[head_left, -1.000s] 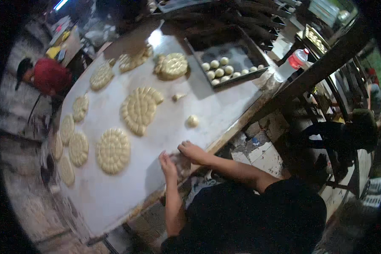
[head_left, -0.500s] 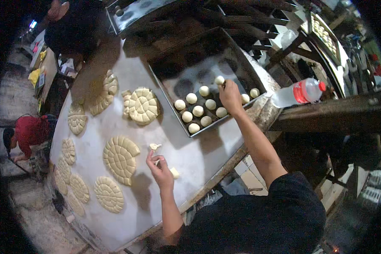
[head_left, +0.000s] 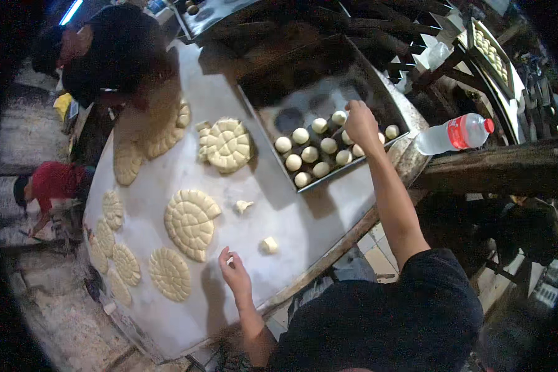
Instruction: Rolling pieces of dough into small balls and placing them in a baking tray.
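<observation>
Dark metal rectangular tray, on the white counter, carries pale round dough balls in rows. Right hand: at the balls; from here I cannot tell its grip's closure or contents. Left hand: over the counter, grip half-open, empty.
</observation>
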The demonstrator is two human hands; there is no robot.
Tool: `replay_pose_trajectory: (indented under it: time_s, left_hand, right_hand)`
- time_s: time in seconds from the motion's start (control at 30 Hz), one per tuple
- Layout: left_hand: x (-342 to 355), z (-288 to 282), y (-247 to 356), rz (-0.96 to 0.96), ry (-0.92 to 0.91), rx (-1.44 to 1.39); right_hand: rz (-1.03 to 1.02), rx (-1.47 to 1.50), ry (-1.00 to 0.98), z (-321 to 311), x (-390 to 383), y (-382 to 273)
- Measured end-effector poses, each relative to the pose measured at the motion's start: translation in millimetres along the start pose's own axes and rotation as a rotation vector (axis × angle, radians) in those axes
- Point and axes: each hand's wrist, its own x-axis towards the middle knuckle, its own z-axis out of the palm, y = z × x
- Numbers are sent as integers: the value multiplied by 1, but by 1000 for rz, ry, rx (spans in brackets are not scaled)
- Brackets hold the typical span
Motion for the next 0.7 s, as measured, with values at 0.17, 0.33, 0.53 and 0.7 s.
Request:
replay_pose_trajectory:
  time_s: [0.17,0.33,0.53,0.7]
  left_hand:
    - [-35,-39,-78,27,-113,121]
    - [-95,-82,-175,199,-54,343]
    - [-126,-114,-213,255,-51,264]
    - [-94,-103,-173,174,-165,50]
  right_hand:
    - [-66,-99,-104,7,-44,-33]
    - [-227,44,54,21,-216,-67]
    - [-241,122,-49,40,-400,-79]
    - [-265,0,-78,59,-426,-79]
